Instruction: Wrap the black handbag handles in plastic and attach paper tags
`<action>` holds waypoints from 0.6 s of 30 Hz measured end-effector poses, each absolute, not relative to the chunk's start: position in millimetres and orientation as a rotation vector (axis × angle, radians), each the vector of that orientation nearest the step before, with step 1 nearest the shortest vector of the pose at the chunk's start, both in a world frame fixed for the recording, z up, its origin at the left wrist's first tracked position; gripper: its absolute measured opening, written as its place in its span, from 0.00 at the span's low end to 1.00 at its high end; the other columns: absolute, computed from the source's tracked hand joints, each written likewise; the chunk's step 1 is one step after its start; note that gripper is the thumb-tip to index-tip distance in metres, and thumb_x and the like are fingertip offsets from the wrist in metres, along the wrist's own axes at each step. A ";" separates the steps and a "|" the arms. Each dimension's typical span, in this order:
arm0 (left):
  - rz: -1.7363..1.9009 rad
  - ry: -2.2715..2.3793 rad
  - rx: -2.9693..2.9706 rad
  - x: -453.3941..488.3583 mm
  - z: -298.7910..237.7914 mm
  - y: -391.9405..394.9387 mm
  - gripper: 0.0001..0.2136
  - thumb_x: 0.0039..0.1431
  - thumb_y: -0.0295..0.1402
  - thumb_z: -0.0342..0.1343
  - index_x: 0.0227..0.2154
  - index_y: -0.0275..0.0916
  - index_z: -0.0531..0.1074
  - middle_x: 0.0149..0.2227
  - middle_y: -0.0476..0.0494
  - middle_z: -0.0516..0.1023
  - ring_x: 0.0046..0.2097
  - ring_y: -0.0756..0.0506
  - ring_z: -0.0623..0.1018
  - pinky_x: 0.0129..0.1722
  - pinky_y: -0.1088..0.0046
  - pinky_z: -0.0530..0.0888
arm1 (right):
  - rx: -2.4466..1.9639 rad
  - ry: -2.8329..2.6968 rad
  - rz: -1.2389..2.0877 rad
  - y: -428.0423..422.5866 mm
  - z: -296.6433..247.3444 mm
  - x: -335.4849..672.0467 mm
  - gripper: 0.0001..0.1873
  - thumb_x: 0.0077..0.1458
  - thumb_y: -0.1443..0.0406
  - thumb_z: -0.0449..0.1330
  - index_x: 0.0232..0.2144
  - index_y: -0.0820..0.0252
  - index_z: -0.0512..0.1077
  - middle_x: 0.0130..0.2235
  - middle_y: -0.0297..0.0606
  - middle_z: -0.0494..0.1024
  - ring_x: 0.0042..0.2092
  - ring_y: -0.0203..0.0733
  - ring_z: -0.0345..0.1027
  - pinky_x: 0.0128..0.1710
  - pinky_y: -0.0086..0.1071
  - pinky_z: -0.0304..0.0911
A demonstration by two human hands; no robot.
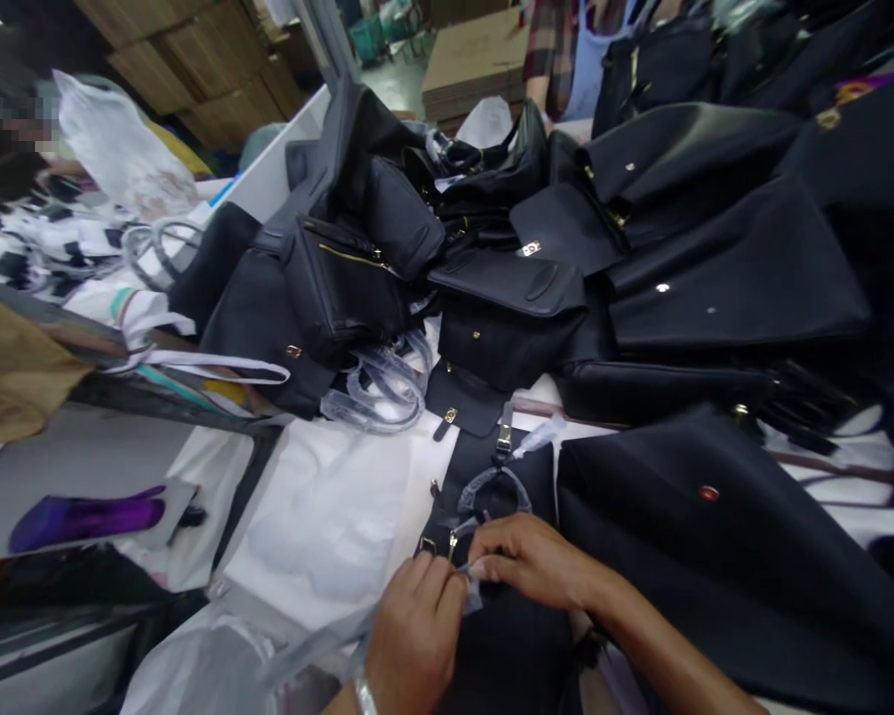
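A black bag (507, 645) lies in front of me, with a buckle strap (505, 427) and a handle wrapped in clear plastic (518, 487) near its top. Over its upper part, my left hand (421, 621) is closed, fingers bent, on a strip of clear plastic wrap (328, 636) that trails off to the lower left. Close beside it, my right hand (528, 558) pinches the same plastic between thumb and fingers. The two hands nearly touch, and their fingers partly hide the wrapped piece between them. Small metal fittings (453, 544) show just beyond the fingertips.
Many black bags (511, 308) are heaped across the table ahead. Another black bag (707, 556) lies at my right. White padding (328, 516) and a purple object (89, 521) are to the left. Across the table stands a person in a plaid sleeve (549, 50), near stacked cardboard (477, 60).
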State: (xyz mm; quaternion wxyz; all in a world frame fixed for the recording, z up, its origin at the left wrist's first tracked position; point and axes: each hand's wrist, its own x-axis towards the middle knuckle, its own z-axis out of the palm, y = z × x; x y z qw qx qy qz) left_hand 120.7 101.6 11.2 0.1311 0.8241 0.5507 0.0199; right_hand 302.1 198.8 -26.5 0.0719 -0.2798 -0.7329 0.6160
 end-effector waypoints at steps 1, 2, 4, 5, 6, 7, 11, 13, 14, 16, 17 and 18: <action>0.052 1.622 2.387 122.6 11.4 101.0 0.08 0.61 0.24 0.46 0.31 0.39 0.69 0.31 0.43 0.71 0.34 0.43 0.71 0.33 0.64 0.69 | -0.838 -2.194 1.866 196.7 -27.3 302.4 0.07 0.58 0.65 0.55 0.32 0.58 0.73 0.30 0.29 0.75 0.33 0.35 0.68 0.34 0.24 0.56; 0.055 1.645 2.386 123.7 11.8 100.4 0.08 0.61 0.24 0.46 0.30 0.39 0.68 0.30 0.43 0.71 0.33 0.43 0.71 0.32 0.64 0.69 | -0.834 -2.176 1.881 194.9 -28.1 303.5 0.06 0.58 0.66 0.54 0.35 0.58 0.72 0.30 0.30 0.75 0.33 0.35 0.68 0.34 0.25 0.57; 0.075 1.684 2.389 123.8 12.7 99.2 0.08 0.61 0.25 0.46 0.29 0.39 0.68 0.29 0.43 0.71 0.33 0.43 0.71 0.31 0.65 0.70 | -0.848 -2.111 1.893 192.9 -28.6 307.3 0.09 0.59 0.67 0.52 0.40 0.57 0.69 0.32 0.31 0.75 0.34 0.35 0.68 0.35 0.26 0.58; 0.087 1.693 2.391 123.3 12.9 98.7 0.09 0.61 0.25 0.46 0.28 0.39 0.68 0.29 0.43 0.71 0.33 0.44 0.71 0.31 0.66 0.70 | -0.874 -2.085 1.882 192.5 -28.1 309.1 0.10 0.59 0.68 0.51 0.42 0.57 0.68 0.34 0.32 0.75 0.35 0.36 0.68 0.36 0.26 0.59; 0.096 1.699 2.392 122.7 12.6 98.2 0.09 0.61 0.25 0.46 0.28 0.40 0.68 0.29 0.43 0.71 0.32 0.44 0.71 0.30 0.66 0.70 | -0.908 -2.077 1.859 192.4 -26.9 310.0 0.10 0.59 0.68 0.51 0.43 0.57 0.67 0.35 0.32 0.74 0.36 0.36 0.68 0.37 0.27 0.60; 0.104 1.704 2.392 122.4 11.6 97.7 0.09 0.61 0.25 0.46 0.28 0.40 0.68 0.29 0.43 0.71 0.32 0.44 0.71 0.30 0.67 0.70 | -0.941 -2.089 1.827 192.2 -25.4 309.7 0.09 0.59 0.68 0.51 0.41 0.57 0.67 0.35 0.32 0.74 0.36 0.36 0.67 0.37 0.27 0.60; 0.151 1.720 2.388 126.5 3.0 95.5 0.08 0.60 0.24 0.47 0.29 0.39 0.68 0.30 0.42 0.72 0.33 0.43 0.72 0.31 0.65 0.71 | -0.882 -2.188 1.772 186.1 -22.0 299.8 0.07 0.57 0.69 0.51 0.37 0.56 0.68 0.33 0.32 0.75 0.36 0.37 0.69 0.37 0.28 0.61; 0.167 1.749 2.393 131.9 -1.0 93.8 0.06 0.59 0.25 0.47 0.31 0.39 0.68 0.32 0.41 0.72 0.34 0.42 0.72 0.31 0.64 0.71 | -0.814 -2.198 1.782 179.9 -27.1 298.9 0.12 0.57 0.69 0.51 0.43 0.54 0.67 0.37 0.33 0.77 0.40 0.39 0.71 0.41 0.30 0.63; 0.173 1.764 2.404 134.6 -2.6 93.1 0.05 0.59 0.25 0.48 0.31 0.39 0.68 0.32 0.42 0.73 0.34 0.42 0.72 0.31 0.64 0.70 | -0.804 -2.205 1.781 177.2 -32.2 301.2 0.15 0.57 0.68 0.50 0.47 0.53 0.66 0.39 0.35 0.77 0.42 0.40 0.71 0.44 0.31 0.63; 0.196 1.775 2.454 138.0 -6.7 92.7 0.03 0.57 0.25 0.50 0.30 0.38 0.67 0.31 0.43 0.72 0.33 0.42 0.73 0.29 0.65 0.69 | -0.839 -2.236 1.762 176.0 -47.1 309.3 0.19 0.59 0.64 0.50 0.53 0.51 0.64 0.45 0.38 0.77 0.47 0.43 0.71 0.48 0.35 0.64; 0.211 1.775 2.490 138.2 -9.6 93.3 0.03 0.56 0.26 0.51 0.29 0.38 0.66 0.30 0.43 0.71 0.32 0.43 0.72 0.27 0.66 0.68 | -0.865 -2.269 1.727 178.3 -55.8 312.9 0.20 0.60 0.63 0.50 0.54 0.50 0.64 0.48 0.40 0.76 0.50 0.45 0.69 0.51 0.37 0.63; 0.220 1.771 2.530 137.4 -13.4 94.3 0.02 0.55 0.28 0.51 0.28 0.38 0.66 0.28 0.44 0.70 0.30 0.43 0.72 0.25 0.67 0.66 | -0.889 -2.312 1.665 182.2 -63.9 314.9 0.18 0.59 0.60 0.51 0.52 0.49 0.67 0.50 0.40 0.75 0.52 0.47 0.68 0.53 0.39 0.62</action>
